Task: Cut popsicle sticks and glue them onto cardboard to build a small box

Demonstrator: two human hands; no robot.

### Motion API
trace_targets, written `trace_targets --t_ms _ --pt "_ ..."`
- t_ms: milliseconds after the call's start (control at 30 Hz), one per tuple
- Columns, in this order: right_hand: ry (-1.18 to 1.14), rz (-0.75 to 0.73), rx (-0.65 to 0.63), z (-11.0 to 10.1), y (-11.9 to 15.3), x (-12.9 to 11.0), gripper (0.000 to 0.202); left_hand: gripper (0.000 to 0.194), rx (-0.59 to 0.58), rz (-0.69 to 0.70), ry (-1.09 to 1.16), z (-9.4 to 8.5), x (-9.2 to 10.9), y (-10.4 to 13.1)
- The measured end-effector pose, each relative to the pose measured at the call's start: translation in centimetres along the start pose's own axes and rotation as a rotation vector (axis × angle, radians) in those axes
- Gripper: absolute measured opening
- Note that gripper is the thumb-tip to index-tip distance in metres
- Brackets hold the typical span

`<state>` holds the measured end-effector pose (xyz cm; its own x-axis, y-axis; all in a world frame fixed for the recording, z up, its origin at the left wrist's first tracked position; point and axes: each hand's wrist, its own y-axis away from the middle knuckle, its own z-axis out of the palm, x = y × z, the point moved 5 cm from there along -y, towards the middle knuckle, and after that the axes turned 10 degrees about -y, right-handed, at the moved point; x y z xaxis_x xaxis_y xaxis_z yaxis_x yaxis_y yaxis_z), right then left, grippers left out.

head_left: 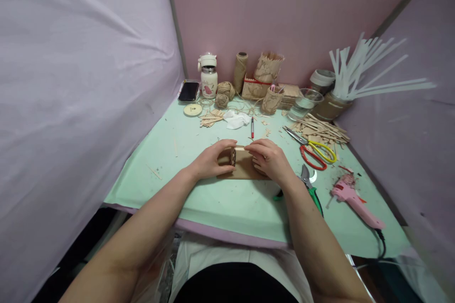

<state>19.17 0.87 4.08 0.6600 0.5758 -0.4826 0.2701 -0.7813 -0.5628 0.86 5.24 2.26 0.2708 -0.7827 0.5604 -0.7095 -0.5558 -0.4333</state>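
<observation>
A flat brown board lies on the pale green tabletop, with a small upright wooden piece on its left part. My left hand is curved round that upright piece, thumb in front and fingers behind. A light wooden strip runs along the board's far side. My right hand pinches near the strip's right end, and its palm covers the board's right part. Whether its fingertips grip the strip or something behind it is hard to tell.
Scissors, green-handled pruners and a pink glue gun lie to the right. Behind are a pen, white tissue, wooden sticks, a water cup, twine, a bottle and a phone.
</observation>
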Motion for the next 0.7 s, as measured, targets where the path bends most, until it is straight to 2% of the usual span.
trace_targets --t_ms 300,433,567,700 --pt "-0.015 0.027 -0.019 0.1 -0.2 -0.2 0.025 0.049 0.004 0.057 -0.040 0.0 0.1 -0.1" --pt "-0.039 0.088 -0.010 -1.4 0.0 -0.5 0.024 0.045 0.006 0.046 -0.022 -0.1 0.2 -0.2" --pt "0.040 0.266 0.052 -4.4 1.7 0.4 0.041 0.043 0.004 0.043 -0.011 -0.2 0.2 -0.2" --pt "0.106 0.512 -0.026 -5.5 4.0 2.0 0.059 0.043 -0.002 0.038 -0.016 -0.2 0.1 -0.2"
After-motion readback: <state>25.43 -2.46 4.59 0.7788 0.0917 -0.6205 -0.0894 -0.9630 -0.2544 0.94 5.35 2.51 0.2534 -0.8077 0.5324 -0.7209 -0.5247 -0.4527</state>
